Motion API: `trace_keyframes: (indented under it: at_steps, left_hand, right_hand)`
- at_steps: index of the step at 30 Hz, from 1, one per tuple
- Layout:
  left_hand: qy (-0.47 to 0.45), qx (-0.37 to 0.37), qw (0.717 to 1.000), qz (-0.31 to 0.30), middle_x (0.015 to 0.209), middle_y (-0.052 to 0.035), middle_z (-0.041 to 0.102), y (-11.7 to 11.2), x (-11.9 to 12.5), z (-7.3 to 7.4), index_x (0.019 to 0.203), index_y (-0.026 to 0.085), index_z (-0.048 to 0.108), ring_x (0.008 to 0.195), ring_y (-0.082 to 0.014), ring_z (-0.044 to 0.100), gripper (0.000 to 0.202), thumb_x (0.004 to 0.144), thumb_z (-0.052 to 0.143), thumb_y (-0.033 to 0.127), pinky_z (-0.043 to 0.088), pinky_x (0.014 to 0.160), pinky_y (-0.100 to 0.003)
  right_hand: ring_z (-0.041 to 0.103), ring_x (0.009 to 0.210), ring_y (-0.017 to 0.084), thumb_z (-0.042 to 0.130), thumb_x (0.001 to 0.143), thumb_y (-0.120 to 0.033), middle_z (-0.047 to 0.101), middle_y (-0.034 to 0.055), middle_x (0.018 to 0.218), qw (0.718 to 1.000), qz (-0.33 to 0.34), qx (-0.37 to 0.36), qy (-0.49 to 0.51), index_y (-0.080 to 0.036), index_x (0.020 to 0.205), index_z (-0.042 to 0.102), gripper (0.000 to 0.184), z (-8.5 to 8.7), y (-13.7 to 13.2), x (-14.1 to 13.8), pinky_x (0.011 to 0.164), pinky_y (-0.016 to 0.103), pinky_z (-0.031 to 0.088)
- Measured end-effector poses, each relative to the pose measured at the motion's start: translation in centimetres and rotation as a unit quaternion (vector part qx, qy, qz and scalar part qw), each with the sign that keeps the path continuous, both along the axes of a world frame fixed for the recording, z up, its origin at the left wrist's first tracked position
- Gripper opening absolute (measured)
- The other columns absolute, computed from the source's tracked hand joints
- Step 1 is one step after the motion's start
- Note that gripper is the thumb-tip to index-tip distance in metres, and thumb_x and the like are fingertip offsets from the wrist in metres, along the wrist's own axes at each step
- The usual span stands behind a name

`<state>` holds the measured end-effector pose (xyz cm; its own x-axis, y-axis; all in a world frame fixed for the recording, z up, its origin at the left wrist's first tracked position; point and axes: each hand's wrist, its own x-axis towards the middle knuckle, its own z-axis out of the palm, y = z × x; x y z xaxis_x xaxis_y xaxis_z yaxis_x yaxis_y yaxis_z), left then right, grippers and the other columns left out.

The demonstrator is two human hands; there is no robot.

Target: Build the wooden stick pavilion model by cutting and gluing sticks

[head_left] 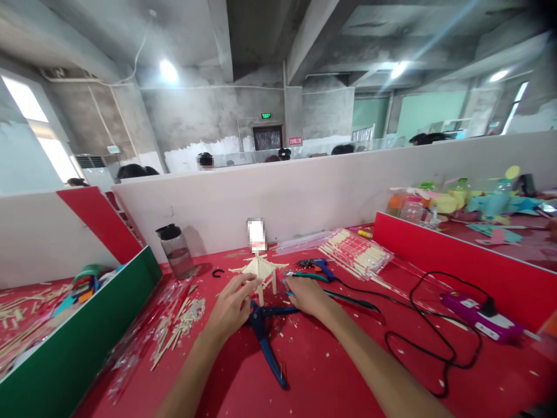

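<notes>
A small pavilion model (261,271) built of pale wooden sticks stands on the red table (331,371). My left hand (232,306) pinches one of its thin sticks at the left side of the roof. Just right of the model, my right hand (308,295) rests on the table with fingers curled; what they hold is hidden. Blue-handled cutters (266,337) lie on the table between and below my hands. A blue glue gun (319,267) lies just behind my right hand.
Packs of wrapped chopsticks (354,252) lie at the back right. A black cable (429,331) loops to a purple power strip (476,316). A dark-lidded water bottle (176,251) stands at back left. Stick offcuts (178,325) litter the left. Red and green dividers border the desk.
</notes>
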<state>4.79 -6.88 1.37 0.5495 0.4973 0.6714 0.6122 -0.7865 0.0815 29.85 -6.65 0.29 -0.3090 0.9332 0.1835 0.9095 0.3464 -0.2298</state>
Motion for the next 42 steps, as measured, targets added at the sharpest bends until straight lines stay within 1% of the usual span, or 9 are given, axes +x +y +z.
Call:
trace_keyframes:
  at_steps: [5, 8, 12, 16, 23, 29, 32, 37, 42]
  left_hand:
    - [-0.006, 0.0, 1.0, 0.0, 0.127, -0.0097, 0.06, 0.0, 0.1, 0.1, 0.126, 0.025, 0.059, 0.117, -0.0188, 0.059, 0.053, 0.083, 0.041, 0.0, 0.052, 0.097, -0.03]
    - [-0.013, 0.002, 1.0, -0.001, 0.126, -0.0097, 0.06, 0.1, 0.1, -0.1, 0.126, 0.025, 0.059, 0.116, -0.0191, 0.059, 0.051, 0.084, 0.041, 0.002, 0.052, 0.097, -0.031]
    - [-0.015, -0.001, 1.0, 0.001, 0.126, -0.0099, 0.06, 0.1, 0.1, -0.2, 0.125, 0.024, 0.06, 0.116, -0.0193, 0.058, 0.051, 0.083, 0.041, 0.002, 0.052, 0.097, -0.031]
    - [-0.002, -0.002, 1.0, 0.001, 0.126, -0.0101, 0.06, -0.1, 0.2, 0.0, 0.125, 0.023, 0.06, 0.116, -0.019, 0.058, 0.05, 0.084, 0.04, 0.002, 0.051, 0.097, -0.031]
    - [-0.006, -0.01, 1.0, 0.001, 0.127, -0.01, 0.059, 0.0, 0.2, 0.0, 0.127, 0.024, 0.059, 0.118, -0.0199, 0.056, 0.052, 0.083, 0.04, 0.002, 0.05, 0.099, -0.032]
    - [-0.011, -0.018, 1.0, -0.001, 0.128, -0.0093, 0.057, 0.1, 0.1, -0.2, 0.128, 0.025, 0.058, 0.121, -0.02, 0.055, 0.051, 0.086, 0.039, 0.003, 0.049, 0.101, -0.033]
    - [-0.008, -0.019, 1.0, -0.005, 0.128, -0.0094, 0.057, 0.0, 0.1, -0.1, 0.129, 0.025, 0.057, 0.12, -0.0199, 0.055, 0.05, 0.087, 0.039, 0.004, 0.049, 0.1, -0.033]
    - [-0.012, -0.02, 1.0, -0.007, 0.128, -0.0097, 0.057, -0.1, 0.2, 0.1, 0.128, 0.024, 0.057, 0.118, -0.0197, 0.056, 0.049, 0.087, 0.04, 0.004, 0.05, 0.097, -0.031]
    - [-0.014, -0.017, 1.0, -0.006, 0.128, -0.0096, 0.057, -0.1, 0.2, 0.1, 0.127, 0.024, 0.058, 0.119, -0.0188, 0.055, 0.051, 0.085, 0.04, 0.001, 0.049, 0.099, -0.029]
  right_hand:
    - [0.064, 0.084, 0.023, 0.058, 0.082, -0.013, 0.068, 0.0114, 0.096, 0.999, -0.003, 0.009, 0.032, -0.015, 0.103, 0.056, 0.021, 0.1, 0.5, 0.0, 0.066, 0.027, 0.036]
    - [0.057, 0.072, 0.017, 0.055, 0.083, -0.015, 0.063, 0.0036, 0.083, 0.991, 0.01, 0.01, 0.13, -0.018, 0.093, 0.054, 0.01, 0.6, 0.6, 0.2, 0.063, 0.024, 0.035]
    - [0.049, 0.066, 0.013, 0.055, 0.084, -0.02, 0.054, -0.0033, 0.074, 0.934, 0.113, -0.036, 0.337, -0.02, 0.085, 0.049, 0.006, 1.6, 0.1, 0.1, 0.063, 0.023, 0.037]
    - [0.046, 0.064, 0.012, 0.059, 0.088, -0.034, 0.051, -0.0041, 0.073, 0.874, 0.194, -0.103, 0.434, -0.021, 0.085, 0.051, 0.015, 2.5, -0.9, 0.1, 0.061, 0.022, 0.037]
    - [0.049, 0.058, 0.012, 0.061, 0.086, -0.055, 0.063, 0.0004, 0.077, 0.816, 0.205, -0.201, 0.502, -0.02, 0.088, 0.064, 0.035, 3.8, -1.8, 0.7, 0.054, 0.021, 0.038]
    - [0.061, 0.076, 0.017, 0.063, 0.084, -0.054, 0.069, 0.0065, 0.094, 0.746, 0.218, -0.23, 0.586, -0.02, 0.103, 0.068, 0.039, 3.9, -2.4, 0.1, 0.063, 0.024, 0.046]
    - [0.062, 0.079, 0.018, 0.073, 0.076, -0.047, 0.069, 0.0046, 0.088, 0.748, 0.219, -0.185, 0.598, -0.021, 0.105, 0.067, 0.039, 3.9, -2.5, -0.2, 0.067, 0.026, 0.047]
    - [0.062, 0.068, 0.018, 0.067, 0.081, -0.046, 0.068, 0.0023, 0.075, 0.769, 0.165, -0.119, 0.606, -0.02, 0.097, 0.069, 0.03, 3.5, -2.0, -0.9, 0.065, 0.029, 0.049]
    - [0.065, 0.075, 0.019, 0.063, 0.085, -0.035, 0.071, 0.0035, 0.084, 0.829, 0.144, 0.006, 0.541, -0.021, 0.096, 0.072, 0.019, 3.0, -2.0, -1.4, 0.073, 0.032, 0.05]
